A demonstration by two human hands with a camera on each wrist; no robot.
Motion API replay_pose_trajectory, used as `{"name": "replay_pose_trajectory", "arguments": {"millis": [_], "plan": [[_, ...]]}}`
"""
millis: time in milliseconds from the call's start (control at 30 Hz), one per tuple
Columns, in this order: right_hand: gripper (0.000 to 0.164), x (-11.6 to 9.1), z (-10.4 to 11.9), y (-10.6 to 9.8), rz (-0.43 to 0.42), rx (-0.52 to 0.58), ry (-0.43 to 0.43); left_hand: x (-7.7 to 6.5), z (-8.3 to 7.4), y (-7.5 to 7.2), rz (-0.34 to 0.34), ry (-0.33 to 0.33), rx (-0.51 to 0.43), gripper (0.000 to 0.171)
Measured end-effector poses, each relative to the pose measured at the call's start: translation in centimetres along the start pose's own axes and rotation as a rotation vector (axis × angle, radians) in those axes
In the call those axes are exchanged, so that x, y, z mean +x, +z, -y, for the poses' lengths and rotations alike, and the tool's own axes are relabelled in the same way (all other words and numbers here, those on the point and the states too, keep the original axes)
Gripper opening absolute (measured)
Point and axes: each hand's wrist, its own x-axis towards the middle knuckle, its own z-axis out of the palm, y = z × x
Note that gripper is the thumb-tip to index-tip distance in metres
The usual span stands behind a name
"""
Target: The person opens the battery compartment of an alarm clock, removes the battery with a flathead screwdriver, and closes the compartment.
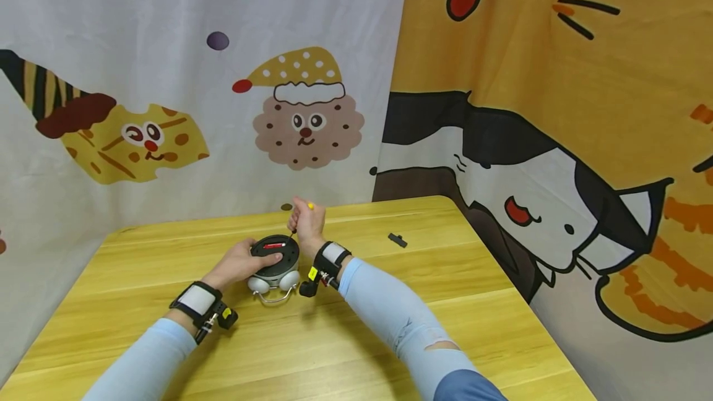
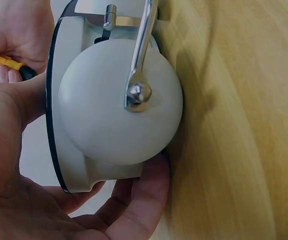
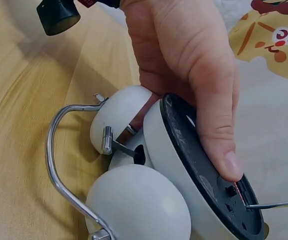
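Observation:
A white twin-bell alarm clock (image 1: pixel 289 254) lies with its black back upward on the table. My left hand (image 1: pixel 236 265) grips its rim, thumb laid across the back and fingers curled beneath, as the left wrist view shows. A red battery (image 1: pixel 275 245) sits in the open slot in the back. My right hand (image 1: pixel 309 224) holds a screwdriver with a yellow and black handle (image 2: pixel 8 62). In the right wrist view its metal shaft (image 3: pixel 276 204) meets the back by the battery slot, close to my left thumb. The white bells (image 3: pixel 138 205) and wire handle point toward me.
A small black battery cover (image 1: pixel 398 240) lies on the wooden table (image 1: pixel 434 302), to the right of the clock. Cartoon-printed curtains (image 1: pixel 312 11) hang behind and to the right of the table. Both wrists wear camera straps.

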Motion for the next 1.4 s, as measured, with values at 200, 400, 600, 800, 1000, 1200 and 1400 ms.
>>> {"name": "replay_pose_trajectory", "arguments": {"millis": [200,400,600,800,1000,1200,1400], "plan": [[0.052,-0.1,-0.4,0.0,0.009,-0.043,-0.028,0.1,0.2,0.1,0.004,-0.002,0.003,0.087],[0.055,-0.6,-0.4,0.5,0.090,-0.118,-0.098,0.1,0.0,0.0,0.008,0.011,0.010,0.085],[0.054,-0.3,-0.4,0.5,0.071,-0.113,-0.045,0.0,0.0,-0.2,0.003,0.021,0.012,0.083],[0.057,-0.2,-0.2,0.2,0.014,-0.095,0.029,0.0,0.1,-0.1,0.000,0.020,0.013,0.082],[0.057,-0.1,-0.1,0.0,-0.007,-0.056,0.063,0.0,-0.1,0.0,0.007,0.007,0.019,0.089],[0.057,0.2,-0.2,-0.6,-0.052,-0.001,0.079,-0.1,-0.2,0.0,0.011,0.001,0.005,0.090],[0.056,0.5,-0.5,-1.5,-0.116,0.098,0.113,-0.1,-0.2,0.0,0.008,-0.002,0.013,0.093]]}}
